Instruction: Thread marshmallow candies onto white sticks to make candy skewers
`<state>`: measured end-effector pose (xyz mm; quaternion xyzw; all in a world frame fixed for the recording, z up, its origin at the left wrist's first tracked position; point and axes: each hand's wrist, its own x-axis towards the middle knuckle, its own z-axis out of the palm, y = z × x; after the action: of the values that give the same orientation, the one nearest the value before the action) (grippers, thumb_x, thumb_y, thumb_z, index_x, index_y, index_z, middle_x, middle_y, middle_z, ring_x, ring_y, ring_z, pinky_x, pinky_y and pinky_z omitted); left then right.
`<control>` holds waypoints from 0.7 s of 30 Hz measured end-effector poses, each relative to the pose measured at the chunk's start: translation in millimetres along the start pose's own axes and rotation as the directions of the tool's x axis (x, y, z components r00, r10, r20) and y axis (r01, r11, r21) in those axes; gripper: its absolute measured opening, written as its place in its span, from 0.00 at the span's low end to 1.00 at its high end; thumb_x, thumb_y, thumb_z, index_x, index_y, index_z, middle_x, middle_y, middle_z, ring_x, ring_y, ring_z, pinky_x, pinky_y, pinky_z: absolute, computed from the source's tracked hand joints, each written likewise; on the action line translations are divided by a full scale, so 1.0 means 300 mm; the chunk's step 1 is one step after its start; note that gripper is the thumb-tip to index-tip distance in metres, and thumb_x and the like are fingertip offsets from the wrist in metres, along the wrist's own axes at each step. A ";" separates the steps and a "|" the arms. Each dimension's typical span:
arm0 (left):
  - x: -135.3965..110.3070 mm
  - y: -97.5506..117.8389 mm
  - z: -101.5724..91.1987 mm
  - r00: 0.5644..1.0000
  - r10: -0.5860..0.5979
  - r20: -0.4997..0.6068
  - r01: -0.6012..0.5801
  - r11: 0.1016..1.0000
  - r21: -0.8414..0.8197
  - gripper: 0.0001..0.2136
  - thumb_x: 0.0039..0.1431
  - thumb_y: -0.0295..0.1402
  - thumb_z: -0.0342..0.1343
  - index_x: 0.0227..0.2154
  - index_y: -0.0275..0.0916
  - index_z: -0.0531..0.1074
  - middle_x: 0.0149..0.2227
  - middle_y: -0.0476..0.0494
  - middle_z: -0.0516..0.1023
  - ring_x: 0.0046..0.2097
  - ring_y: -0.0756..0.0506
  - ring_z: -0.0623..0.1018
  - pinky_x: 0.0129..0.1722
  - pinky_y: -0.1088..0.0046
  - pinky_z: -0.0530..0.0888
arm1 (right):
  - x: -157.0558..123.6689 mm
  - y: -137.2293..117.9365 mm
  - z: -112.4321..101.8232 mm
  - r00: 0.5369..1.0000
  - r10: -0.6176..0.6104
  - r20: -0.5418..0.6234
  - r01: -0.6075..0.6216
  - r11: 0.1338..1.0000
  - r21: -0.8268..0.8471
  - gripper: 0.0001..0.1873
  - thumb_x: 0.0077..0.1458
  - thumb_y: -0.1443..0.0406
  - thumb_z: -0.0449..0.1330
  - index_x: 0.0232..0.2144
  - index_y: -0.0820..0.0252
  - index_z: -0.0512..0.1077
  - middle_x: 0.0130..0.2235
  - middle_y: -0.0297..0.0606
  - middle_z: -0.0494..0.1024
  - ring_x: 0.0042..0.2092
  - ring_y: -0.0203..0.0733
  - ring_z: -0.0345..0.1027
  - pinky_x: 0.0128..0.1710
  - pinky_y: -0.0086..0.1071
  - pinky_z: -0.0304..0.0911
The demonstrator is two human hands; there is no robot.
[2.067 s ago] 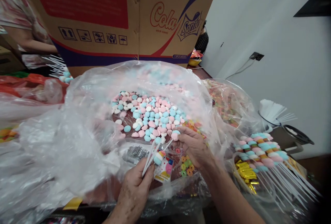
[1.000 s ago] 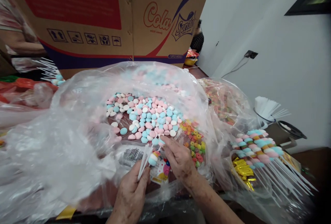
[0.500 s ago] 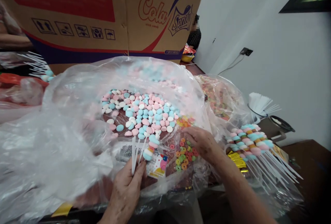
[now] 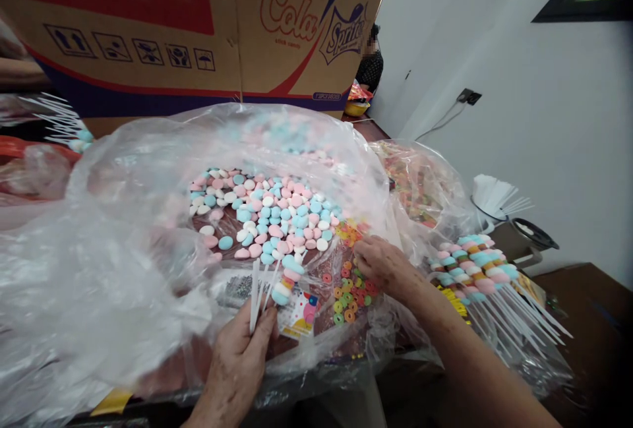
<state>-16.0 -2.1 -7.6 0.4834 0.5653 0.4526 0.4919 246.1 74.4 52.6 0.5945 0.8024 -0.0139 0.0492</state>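
My left hand (image 4: pixel 240 345) is closed around several white sticks (image 4: pixel 255 293), held upright at the lower middle. One of them carries a stack of candies (image 4: pixel 284 283) in blue, pink and white, with orange rings in its middle. My right hand (image 4: pixel 388 266) is at the edge of the coloured ring candies (image 4: pixel 351 293), its fingers bent and close together; anything between the fingertips is hidden. Beyond both hands lies a spread of pink, blue and white button-shaped candies (image 4: pixel 281 214) inside a clear plastic bag (image 4: pixel 128 157).
A large cardboard box (image 4: pixel 163 85) stands at the back. On the right are finished candy skewers (image 4: pixel 475 266), a container of white sticks (image 4: pixel 494 197), a dark jug (image 4: pixel 527 240) and a bag of ring candies (image 4: pixel 420 177). Another person (image 4: pixel 370 65) is behind the box.
My right hand has shifted slightly right over the ring candies, and its fingers look more curled. The left hand keeps its hold on the sticks. The whole view has drifted a little.
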 end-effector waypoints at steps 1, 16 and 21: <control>-0.001 0.002 0.001 1.000 -0.011 0.002 0.011 1.000 -0.003 0.14 0.58 0.44 0.55 0.24 0.40 0.70 0.19 0.55 0.63 0.22 0.50 0.62 0.20 0.78 0.61 | -0.003 -0.001 -0.002 1.000 -0.025 0.011 0.024 0.996 0.082 0.10 0.58 0.72 0.52 0.28 0.61 0.71 0.31 0.37 0.73 0.35 0.39 0.65 0.34 0.30 0.57; 0.002 0.006 0.003 1.000 0.008 0.006 -0.008 0.999 0.036 0.15 0.59 0.43 0.55 0.21 0.40 0.69 0.19 0.55 0.64 0.22 0.50 0.63 0.20 0.78 0.60 | 0.007 -0.019 0.042 0.981 -0.191 0.033 0.187 0.977 0.104 0.10 0.55 0.74 0.53 0.28 0.59 0.71 0.35 0.41 0.75 0.38 0.42 0.68 0.36 0.31 0.61; 0.000 0.018 0.000 0.999 0.034 0.035 -0.035 0.999 0.033 0.12 0.59 0.41 0.54 0.28 0.40 0.75 0.20 0.54 0.67 0.23 0.49 0.64 0.23 0.77 0.66 | 0.017 -0.079 0.065 0.974 0.104 -0.200 0.073 0.695 0.715 0.03 0.53 0.66 0.57 0.28 0.58 0.68 0.27 0.32 0.72 0.29 0.37 0.66 0.29 0.30 0.63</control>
<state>-15.5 -1.5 -2.2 0.5090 0.5557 0.4429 0.4857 223.2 70.7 31.8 0.5707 0.7282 -0.2586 -0.2776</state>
